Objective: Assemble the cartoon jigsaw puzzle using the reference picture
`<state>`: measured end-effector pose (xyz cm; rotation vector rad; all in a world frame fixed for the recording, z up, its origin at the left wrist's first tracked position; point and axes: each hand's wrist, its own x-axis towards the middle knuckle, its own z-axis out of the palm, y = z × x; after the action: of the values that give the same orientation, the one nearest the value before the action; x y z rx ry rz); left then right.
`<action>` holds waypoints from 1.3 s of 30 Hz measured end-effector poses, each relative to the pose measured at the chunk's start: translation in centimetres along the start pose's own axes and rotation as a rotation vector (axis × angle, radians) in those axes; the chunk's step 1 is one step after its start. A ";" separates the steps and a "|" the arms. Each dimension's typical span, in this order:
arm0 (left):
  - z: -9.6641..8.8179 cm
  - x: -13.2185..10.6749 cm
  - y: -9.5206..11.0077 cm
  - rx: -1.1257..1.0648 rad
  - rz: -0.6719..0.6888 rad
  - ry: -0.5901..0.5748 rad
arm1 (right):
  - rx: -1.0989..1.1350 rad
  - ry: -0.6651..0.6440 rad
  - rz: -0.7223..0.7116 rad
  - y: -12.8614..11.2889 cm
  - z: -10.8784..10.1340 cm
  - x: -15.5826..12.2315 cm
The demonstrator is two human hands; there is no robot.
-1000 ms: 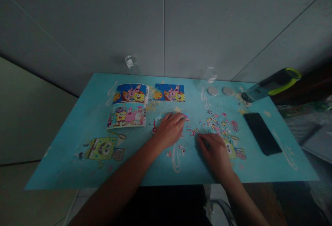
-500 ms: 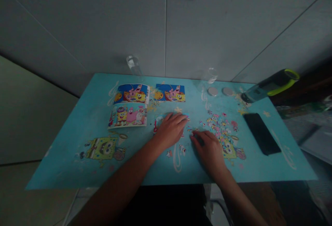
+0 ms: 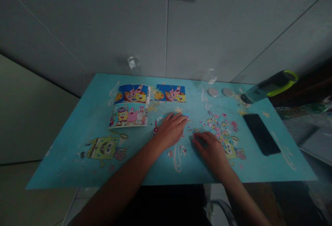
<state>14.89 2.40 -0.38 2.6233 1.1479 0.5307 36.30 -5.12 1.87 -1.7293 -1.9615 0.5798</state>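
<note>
My left hand [image 3: 171,128] lies flat with its fingers stretched out over a partly joined jigsaw puzzle [image 3: 156,126], covering most of it. The puzzle's red and light-blue edges show around the hand. To its right, my right hand [image 3: 210,150] rests low over the table, thumb and fingertips brought together. Whatever may be between those fingertips is too small to make out. Just beyond them lies a loose puzzle piece [image 3: 197,130]. A scattered pile of puzzle pieces [image 3: 219,125] spreads to the right. Nearer me are a few puzzle pieces [image 3: 183,149].
Cartoon picture sheets [image 3: 128,115] and a picture card [image 3: 170,93] lie toward the back. Clear containers [image 3: 135,66] stand near the wall. Round lids [image 3: 213,92], a bottle [image 3: 267,87] and a black phone [image 3: 261,134] occupy the right side of the printed table [image 3: 77,129].
My right hand has shifted slightly right and toward me, uncovering more of the loose piece beyond its fingertips. My left hand stays in place over the puzzle.
</note>
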 end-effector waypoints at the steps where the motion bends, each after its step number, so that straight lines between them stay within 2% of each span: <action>1: 0.0 0.0 0.0 -0.001 0.000 -0.001 | -0.005 0.017 -0.019 0.0 -0.1 0.4; 5: 0.1 -0.1 0.0 -0.006 -0.006 -0.002 | -0.073 0.074 -0.154 0.3 0.0 3.7; 8: 0.0 0.0 0.0 -0.015 -0.009 0.002 | -0.145 0.034 -0.269 0.3 0.4 6.8; 11: -0.2 0.1 0.0 -0.026 -0.012 0.009 | -0.222 -0.021 -0.336 0.2 0.9 8.7; 17: -0.2 0.0 -0.1 -0.049 -0.003 0.022 | -0.326 -0.009 -0.348 0.8 1.8 8.7; 24: -0.2 0.2 -0.3 -0.085 -0.005 0.094 | -0.248 0.023 -0.324 1.3 2.1 8.8; 29: -1.9 0.2 -0.5 -0.066 -0.032 0.198 | -0.156 0.077 -0.309 1.9 2.6 9.1; 32: -4.2 -1.3 -0.9 -0.005 -0.113 0.254 | -0.147 0.088 -0.316 2.1 2.8 9.1; 35: -6.3 -4.3 -1.5 0.079 -0.221 0.265 | -0.167 0.090 -0.334 2.0 2.8 9.0; 37: -6.8 -6.4 -1.9 0.123 -0.258 0.227 | -0.180 0.086 -0.345 1.9 2.7 9.0; 39: -6.5 -8.1 -2.2 0.148 -0.267 0.176 | -0.188 0.078 -0.357 1.8 2.8 9.0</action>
<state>5.64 -1.72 2.88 2.5227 1.6202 0.6520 35.18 4.00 -0.88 -1.4252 -2.2549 0.2057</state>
